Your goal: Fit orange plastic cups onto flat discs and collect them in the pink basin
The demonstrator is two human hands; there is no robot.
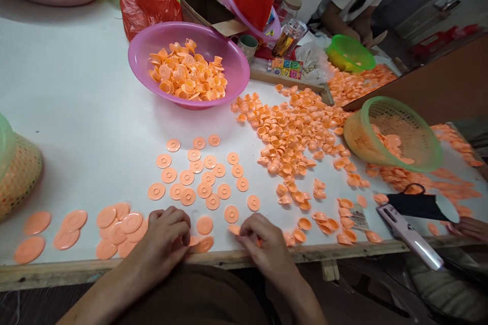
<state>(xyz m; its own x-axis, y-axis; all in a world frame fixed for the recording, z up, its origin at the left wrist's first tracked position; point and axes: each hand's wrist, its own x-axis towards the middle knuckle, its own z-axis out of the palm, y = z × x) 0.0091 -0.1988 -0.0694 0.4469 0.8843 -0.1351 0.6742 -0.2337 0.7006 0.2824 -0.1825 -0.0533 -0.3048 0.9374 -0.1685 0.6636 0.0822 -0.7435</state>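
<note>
At the front edge of the table, my left hand (170,233) has its fingers curled down onto the edge of a small orange toy saucer (194,240), partly hidden by them. My right hand (265,241) pinches another orange toy saucer, tilted up between thumb and fingers. Between the hands lie a saucer (205,225) and one more close to the table edge (206,244). Beyond them, many ring-marked saucers (186,177) are spread out singly. Overlapping saucers (118,231) lie left of my left hand. A large heap of orange toy cups (290,127) covers the right middle.
A pink basin (137,68) holds cups joined to saucers. Green baskets stand at right (362,137) and far left (19,183). A phone (409,236) lies by a black strap. A co-worker's hand (473,227) is at the right edge; another person works beside a green bowl (351,53).
</note>
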